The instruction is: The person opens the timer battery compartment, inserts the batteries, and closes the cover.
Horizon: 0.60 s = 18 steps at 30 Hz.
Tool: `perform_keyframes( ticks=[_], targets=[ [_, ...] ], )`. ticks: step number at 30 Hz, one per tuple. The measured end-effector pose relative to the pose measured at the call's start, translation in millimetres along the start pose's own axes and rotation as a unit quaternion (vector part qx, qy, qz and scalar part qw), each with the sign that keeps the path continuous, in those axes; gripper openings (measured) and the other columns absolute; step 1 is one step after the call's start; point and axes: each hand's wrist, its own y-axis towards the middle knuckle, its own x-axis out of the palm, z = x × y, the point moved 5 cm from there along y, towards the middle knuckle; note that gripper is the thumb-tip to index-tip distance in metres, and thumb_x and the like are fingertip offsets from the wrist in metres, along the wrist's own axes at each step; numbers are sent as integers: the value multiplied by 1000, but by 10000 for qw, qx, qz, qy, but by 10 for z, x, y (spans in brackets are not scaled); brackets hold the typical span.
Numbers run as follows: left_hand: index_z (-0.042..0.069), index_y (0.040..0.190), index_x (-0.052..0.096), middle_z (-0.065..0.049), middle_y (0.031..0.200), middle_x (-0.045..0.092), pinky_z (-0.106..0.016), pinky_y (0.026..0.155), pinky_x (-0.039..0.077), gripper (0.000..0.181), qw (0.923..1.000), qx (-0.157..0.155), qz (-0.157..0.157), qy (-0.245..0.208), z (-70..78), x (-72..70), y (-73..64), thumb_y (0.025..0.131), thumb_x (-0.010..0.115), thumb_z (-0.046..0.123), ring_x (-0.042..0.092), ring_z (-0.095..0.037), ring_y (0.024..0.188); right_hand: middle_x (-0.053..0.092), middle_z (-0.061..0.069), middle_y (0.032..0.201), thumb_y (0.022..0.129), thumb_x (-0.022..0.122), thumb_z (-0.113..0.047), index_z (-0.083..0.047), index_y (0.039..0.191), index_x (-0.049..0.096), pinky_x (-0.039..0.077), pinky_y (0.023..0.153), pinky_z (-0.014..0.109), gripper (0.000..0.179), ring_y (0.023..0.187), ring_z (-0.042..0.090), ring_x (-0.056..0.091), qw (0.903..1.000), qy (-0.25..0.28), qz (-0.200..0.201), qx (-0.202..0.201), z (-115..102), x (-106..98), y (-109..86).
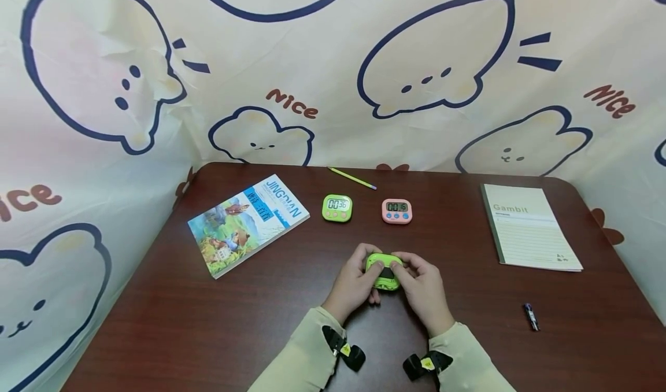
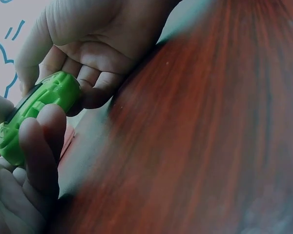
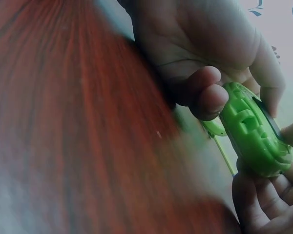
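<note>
A green timer [image 1: 386, 283] is held between both hands above the near middle of the table, with a dark rectangular panel on its upward face. My left hand [image 1: 352, 283] grips its left side, the thumb lying on that face. From the other side my right hand [image 1: 425, 291] holds it, thumb on the dark panel. In the left wrist view, the timer's moulded green edge [image 2: 63, 95] shows between the fingers of both hands. The right wrist view shows a small raised tab on the timer's edge [image 3: 246, 126]. Its underside is hidden.
Beyond the hands stand another green timer [image 1: 337, 208] and a pink timer [image 1: 397, 211], with a yellow-green pencil [image 1: 352, 178] behind. A picture-covered book [image 1: 248, 224] lies left; a notebook [image 1: 531, 227] and a small battery [image 1: 531, 317] lie right on the brown table [image 1: 208, 328].
</note>
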Motion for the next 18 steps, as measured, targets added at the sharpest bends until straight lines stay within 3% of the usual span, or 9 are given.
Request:
perform_keyframes(
  ticks=[6,13,18],
  targets=[
    [16,119,56,-15,64,61,-33,39,49,16,10000,36,21,-19,-97,-4,29,104,56,20,53,-19,38,61,4,71,94,71,-13,-6,107,76,43,52,22,15,59,11,52,10000,28,78,45,9,13,-7],
    [15,108,58,-1,58,56,-34,38,49,12,9992,85,348,153,-82,-16,26,103,57,26,48,-17,36,68,5,77,94,72,-16,-4,95,77,47,55,22,13,64,11,57,9998,-15,202,-65,8,24,8],
    [14,115,58,-3,66,62,-31,39,49,16,9995,230,150,-163,-86,-17,38,104,56,26,52,-16,40,72,5,95,93,74,-17,-7,98,77,51,70,20,12,83,10,63,9985,199,265,-444,9,-17,37]
  ],
)
